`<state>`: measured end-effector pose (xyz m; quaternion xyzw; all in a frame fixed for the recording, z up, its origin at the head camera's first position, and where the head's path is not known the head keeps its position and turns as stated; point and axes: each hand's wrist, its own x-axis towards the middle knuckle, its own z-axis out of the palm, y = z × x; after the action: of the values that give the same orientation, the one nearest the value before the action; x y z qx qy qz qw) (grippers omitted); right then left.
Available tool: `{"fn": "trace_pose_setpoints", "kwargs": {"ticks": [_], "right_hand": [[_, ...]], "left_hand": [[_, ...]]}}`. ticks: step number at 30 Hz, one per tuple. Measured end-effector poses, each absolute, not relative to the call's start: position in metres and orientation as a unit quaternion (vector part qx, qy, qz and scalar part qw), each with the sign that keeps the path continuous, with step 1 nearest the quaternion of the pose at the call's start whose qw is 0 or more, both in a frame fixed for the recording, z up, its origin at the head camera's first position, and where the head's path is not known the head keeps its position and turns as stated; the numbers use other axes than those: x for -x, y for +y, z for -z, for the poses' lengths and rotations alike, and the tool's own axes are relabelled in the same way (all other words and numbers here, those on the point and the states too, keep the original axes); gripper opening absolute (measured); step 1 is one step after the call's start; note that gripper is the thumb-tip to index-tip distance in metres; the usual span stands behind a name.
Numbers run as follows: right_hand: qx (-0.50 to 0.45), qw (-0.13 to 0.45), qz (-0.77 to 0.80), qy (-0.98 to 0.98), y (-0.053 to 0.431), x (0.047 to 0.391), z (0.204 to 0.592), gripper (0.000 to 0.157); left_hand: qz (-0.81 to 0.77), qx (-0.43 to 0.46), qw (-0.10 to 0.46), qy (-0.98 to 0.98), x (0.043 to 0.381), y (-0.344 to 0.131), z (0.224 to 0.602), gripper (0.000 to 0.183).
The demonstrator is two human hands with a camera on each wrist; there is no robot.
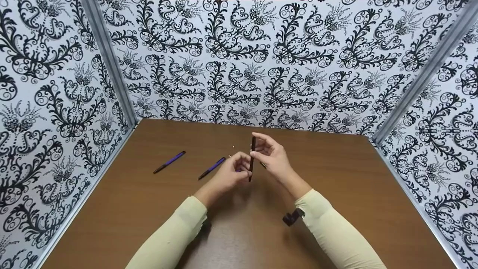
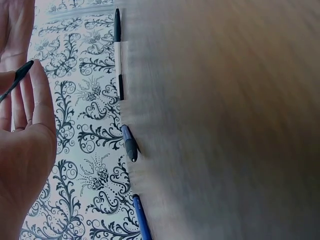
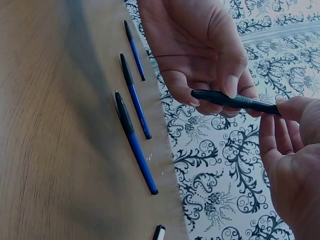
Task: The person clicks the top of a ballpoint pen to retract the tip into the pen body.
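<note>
A dark pen (image 1: 251,164) stands nearly upright between the two hands. My right hand (image 1: 275,157) pinches its upper part between thumb and fingers. Lower down, my left hand (image 1: 228,171) holds the same pen, and the right wrist view shows the left thumb (image 3: 231,82) laid across its black grip. Two blue pens with black ends lie left of the hands, one farther out (image 1: 170,162) and one close by (image 1: 211,168). A third blue pen (image 3: 136,145) is mostly hidden behind the left hand in the head view. Behind the right hand lies a black-and-white pen (image 2: 118,57).
The brown wooden table (image 1: 328,209) is bounded by patterned panels (image 1: 242,67) at the back and both sides, with metal posts (image 1: 112,63) at the corners. Tiny white specks (image 3: 162,173) lie near the pens. A black device (image 1: 293,217) is strapped at the right wrist.
</note>
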<state>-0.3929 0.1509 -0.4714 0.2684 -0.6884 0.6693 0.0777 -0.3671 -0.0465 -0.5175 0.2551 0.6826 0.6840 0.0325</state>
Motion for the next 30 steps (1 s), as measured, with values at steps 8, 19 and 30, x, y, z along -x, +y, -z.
{"fn": "trace_pose_setpoints", "kwargs": {"ticks": [8,19,30], "right_hand": [[-0.267,0.085,-0.67,-0.688,0.151,0.394,0.472,0.059],[-0.268,0.101,-0.635,-0.717,0.152,0.393,0.477,0.068],[-0.242,0.084,-0.608,-0.752,0.158,0.391,0.484,0.07]], "left_hand": [[-0.683,-0.264,0.029,0.681,0.368,-0.047,0.519,0.036],[-0.654,-0.267,0.038,0.706,0.372,-0.058,0.518,0.036],[-0.617,-0.249,0.042,0.745,0.372,-0.076,0.515,0.034]]}}
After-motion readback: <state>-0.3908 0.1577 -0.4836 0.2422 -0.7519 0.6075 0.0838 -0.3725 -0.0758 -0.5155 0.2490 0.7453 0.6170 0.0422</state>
